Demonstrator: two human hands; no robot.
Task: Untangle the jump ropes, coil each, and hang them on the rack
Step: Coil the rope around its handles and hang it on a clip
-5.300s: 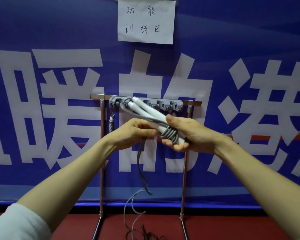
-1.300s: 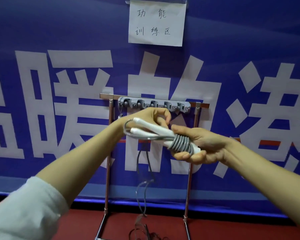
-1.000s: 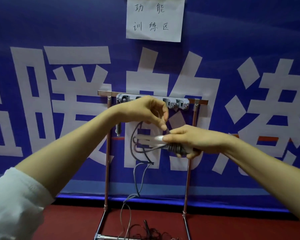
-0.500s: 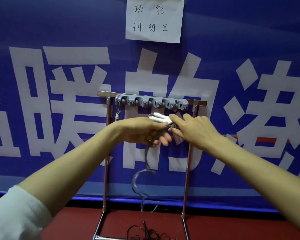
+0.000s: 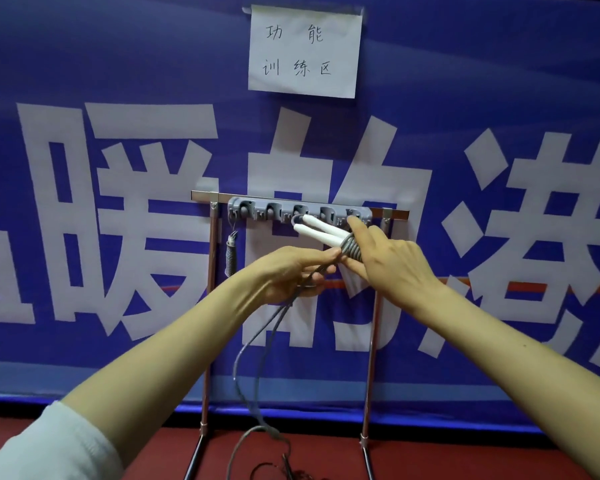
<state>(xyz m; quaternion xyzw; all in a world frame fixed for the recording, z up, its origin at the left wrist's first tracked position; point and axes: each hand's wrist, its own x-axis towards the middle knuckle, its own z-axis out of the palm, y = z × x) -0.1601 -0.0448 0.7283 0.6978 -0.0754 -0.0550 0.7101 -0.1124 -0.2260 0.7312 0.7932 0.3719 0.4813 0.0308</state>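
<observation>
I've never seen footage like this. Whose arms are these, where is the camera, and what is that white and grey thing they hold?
No machine here: these are a person's two bare arms, filmed by one camera worn on their head, looking forward and down. The right hand holds a jump rope's two white handles together, with grey cord wound around them. The left hand grips the loose part of that cord, which hangs down to the red floor. Behind stands a metal rack with a grey strip of hooks; a coiled rope hangs from its leftmost hook. A dark tangle lies on the floor below. A paper sign is taped to the blue banner.
</observation>
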